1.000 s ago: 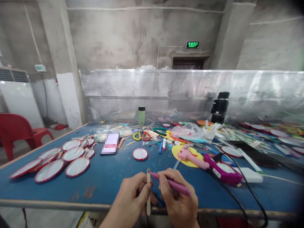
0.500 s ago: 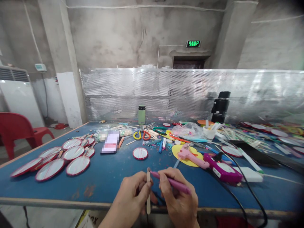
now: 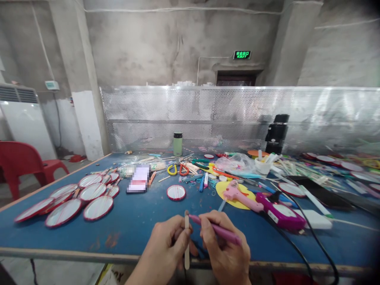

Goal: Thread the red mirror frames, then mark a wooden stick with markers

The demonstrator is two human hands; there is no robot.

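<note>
My left hand [image 3: 164, 249] is closed around a wooden craft stick [image 3: 187, 253], held upright over the near edge of the blue table [image 3: 133, 221]. My right hand [image 3: 227, 253] grips a pink pen [image 3: 221, 232] whose tip touches the upper end of the stick. Both hands are close together at the bottom centre of the view.
Several red-rimmed round discs [image 3: 89, 196] lie at the left, one disc [image 3: 176, 192] in the middle. A pink glue gun [image 3: 237, 194], a magenta glue gun [image 3: 280, 213] with black cable, scissors [image 3: 177, 169], a green flask [image 3: 177, 144] and scattered sticks fill the right. A red chair [image 3: 20, 164] stands left.
</note>
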